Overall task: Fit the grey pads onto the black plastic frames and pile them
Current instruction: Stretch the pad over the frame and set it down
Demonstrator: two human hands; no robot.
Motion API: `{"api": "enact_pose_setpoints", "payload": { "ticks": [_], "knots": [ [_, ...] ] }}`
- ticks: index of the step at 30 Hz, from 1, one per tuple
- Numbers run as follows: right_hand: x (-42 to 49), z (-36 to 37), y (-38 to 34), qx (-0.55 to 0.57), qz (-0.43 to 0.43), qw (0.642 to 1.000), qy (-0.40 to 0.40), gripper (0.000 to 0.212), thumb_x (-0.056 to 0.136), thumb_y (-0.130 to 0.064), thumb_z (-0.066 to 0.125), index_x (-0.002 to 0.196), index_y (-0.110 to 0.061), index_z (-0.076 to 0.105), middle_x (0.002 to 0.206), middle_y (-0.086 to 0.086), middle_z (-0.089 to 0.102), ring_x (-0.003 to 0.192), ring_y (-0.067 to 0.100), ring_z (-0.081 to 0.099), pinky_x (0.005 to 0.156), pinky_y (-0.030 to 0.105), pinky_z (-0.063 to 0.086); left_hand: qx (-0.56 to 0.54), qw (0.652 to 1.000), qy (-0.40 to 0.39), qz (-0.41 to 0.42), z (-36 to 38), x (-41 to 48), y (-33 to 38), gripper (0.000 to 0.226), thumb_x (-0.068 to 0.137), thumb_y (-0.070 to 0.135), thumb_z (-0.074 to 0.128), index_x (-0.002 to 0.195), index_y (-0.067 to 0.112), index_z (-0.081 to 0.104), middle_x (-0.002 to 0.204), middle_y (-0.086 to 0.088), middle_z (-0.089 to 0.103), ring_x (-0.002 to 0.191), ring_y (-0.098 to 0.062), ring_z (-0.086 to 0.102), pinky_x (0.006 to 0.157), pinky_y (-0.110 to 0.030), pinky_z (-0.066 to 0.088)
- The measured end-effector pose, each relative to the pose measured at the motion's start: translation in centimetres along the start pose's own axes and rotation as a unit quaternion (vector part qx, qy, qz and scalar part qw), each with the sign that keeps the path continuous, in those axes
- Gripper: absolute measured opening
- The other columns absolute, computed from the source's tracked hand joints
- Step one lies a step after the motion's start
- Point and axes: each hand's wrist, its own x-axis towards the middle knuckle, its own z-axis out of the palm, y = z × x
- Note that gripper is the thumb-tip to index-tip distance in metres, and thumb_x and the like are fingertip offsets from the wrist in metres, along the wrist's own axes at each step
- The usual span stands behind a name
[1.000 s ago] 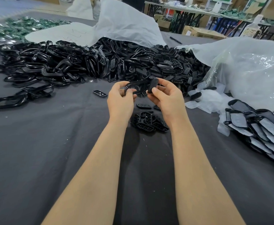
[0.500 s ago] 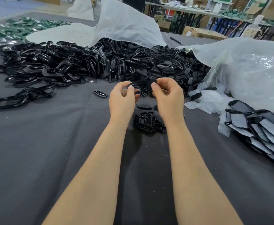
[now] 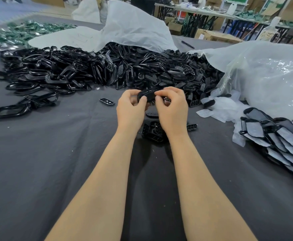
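Note:
My left hand (image 3: 131,110) and my right hand (image 3: 172,110) together grip one black plastic frame (image 3: 146,96) above the middle of the table, thumbs and fingertips pinching its rim. Most of the frame is hidden by my fingers. Under my hands lies a small heap of black inserts (image 3: 153,131). A large pile of black frames (image 3: 98,70) stretches across the back. At the right lies a stack of frames with grey pads fitted (image 3: 279,138).
The table has a dark grey cloth (image 3: 55,162). A white sack (image 3: 135,26) lies behind the pile, a clear plastic bag (image 3: 270,75) at the right. White backing papers (image 3: 222,106) lie beside it. Loose frames (image 3: 25,105) and one insert (image 3: 107,101) sit at the left.
My hands have drawn closer together and dropped slightly, so the frame is now pinched tightly between both hands.

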Motion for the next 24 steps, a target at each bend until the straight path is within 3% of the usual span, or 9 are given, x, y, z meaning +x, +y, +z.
{"api": "enact_pose_setpoints", "payload": {
  "ticks": [2, 4, 6, 8, 13, 16, 18, 20, 24],
  "knots": [
    [0.4, -0.6, 0.5, 0.102, 0.105, 0.989, 0.016, 0.016, 0.089, -0.012, 0.062, 0.105, -0.016, 0.065, 0.107, -0.001, 0.061, 0.097, 0.012, 0.060, 0.087, 0.020, 0.049, 0.001, 1.000, -0.001, 0.008, 0.1, 0.0, 0.0, 0.020, 0.093, 0.008, 0.059, 0.090, 0.028, 0.055, 0.080, 0.005, 0.069, 0.076, -0.010, 0.070, 0.087, -0.037, 0.057],
    [0.8, -1.0, 0.7, 0.239, 0.213, 0.947, -0.020, 0.016, 0.091, -0.014, 0.063, 0.106, -0.016, 0.060, 0.097, 0.000, 0.065, 0.085, 0.010, 0.064, 0.080, 0.024, 0.054, -0.004, 1.000, -0.009, 0.016, 0.1, -0.1, -0.1, 0.021, 0.093, 0.008, 0.059, 0.090, 0.028, 0.055, 0.079, 0.006, 0.069, 0.074, -0.009, 0.069, 0.084, -0.033, 0.057],
    [0.9, -1.0, 0.9, 0.313, 0.262, 0.910, -0.064, 0.012, 0.092, -0.015, 0.063, 0.103, -0.013, 0.062, 0.088, 0.001, 0.067, 0.073, 0.008, 0.066, 0.070, 0.022, 0.054, -0.009, 0.999, -0.022, 0.022, 0.2, -0.2, 0.0, 0.021, 0.093, 0.008, 0.059, 0.090, 0.028, 0.056, 0.077, 0.008, 0.070, 0.071, -0.005, 0.068, 0.077, -0.026, 0.056],
    [0.9, -0.9, 1.0, 0.331, 0.268, 0.900, -0.088, 0.007, 0.092, -0.013, 0.062, 0.099, -0.011, 0.064, 0.081, 0.001, 0.068, 0.066, 0.006, 0.065, 0.067, 0.021, 0.054, -0.008, 0.999, -0.037, 0.026, 0.1, -0.2, 0.0, 0.020, 0.093, 0.008, 0.059, 0.091, 0.028, 0.057, 0.078, 0.007, 0.070, 0.070, -0.003, 0.068, 0.073, -0.023, 0.055],
    [1.1, -1.0, 1.1, 0.324, 0.272, 0.902, -0.083, 0.007, 0.092, -0.008, 0.061, 0.087, -0.014, 0.062, 0.075, 0.000, 0.067, 0.060, 0.005, 0.063, 0.061, 0.020, 0.052, 0.027, 0.998, -0.049, 0.042, 0.1, -0.3, 0.1, 0.020, 0.094, 0.011, 0.059, 0.093, 0.031, 0.058, 0.084, 0.004, 0.071, 0.075, -0.007, 0.069, 0.080, -0.029, 0.058],
    [1.0, -0.8, 1.2, 0.278, 0.254, 0.923, -0.075, 0.010, 0.091, -0.008, 0.062, 0.084, -0.015, 0.061, 0.074, 0.000, 0.067, 0.062, 0.007, 0.063, 0.061, 0.021, 0.051, 0.058, 0.996, -0.045, 0.043, 0.1, -0.4, 0.2, 0.020, 0.094, 0.013, 0.059, 0.094, 0.032, 0.057, 0.088, 0.000, 0.072, 0.083, -0.015, 0.070, 0.085, -0.035, 0.057],
    [1.0, -0.7, 1.2, 0.221, 0.225, 0.947, -0.063, 0.011, 0.090, -0.009, 0.063, 0.083, -0.017, 0.060, 0.073, 0.000, 0.067, 0.062, 0.007, 0.064, 0.062, 0.021, 0.052, 0.092, 0.993, -0.042, 0.056, 0.1, -0.5, 0.2, 0.021, 0.093, 0.015, 0.060, 0.091, 0.036, 0.055, 0.087, -0.004, 0.072, 0.085, -0.021, 0.069, 0.082, -0.030, 0.056],
    [0.9, -0.5, 1.3, 0.166, 0.201, 0.964, -0.049, 0.013, 0.088, -0.011, 0.065, 0.081, -0.020, 0.059, 0.073, -0.001, 0.067, 0.062, 0.006, 0.065, 0.066, 0.027, 0.055, 0.140, 0.987, -0.035, 0.076, 0.1, -0.7, 0.2, 0.019, 0.093, 0.018, 0.061, 0.089, 0.035, 0.054, 0.080, -0.002, 0.071, 0.078, -0.021, 0.067, 0.069, -0.019, 0.052],
    [0.7, -0.3, 1.2, 0.089, 0.180, 0.979, -0.042, 0.007, 0.086, -0.017, 0.067, 0.089, -0.016, 0.061, 0.086, 0.007, 0.070, 0.084, 0.022, 0.069, 0.086, 0.045, 0.055, 0.206, 0.975, -0.023, 0.083, 0.2, -0.9, 0.0, 0.009, 0.093, 0.021, 0.062, 0.094, 0.027, 0.055, 0.077, -0.002, 0.070, 0.074, -0.019, 0.069, 0.074, -0.039, 0.057]
  ]
}}
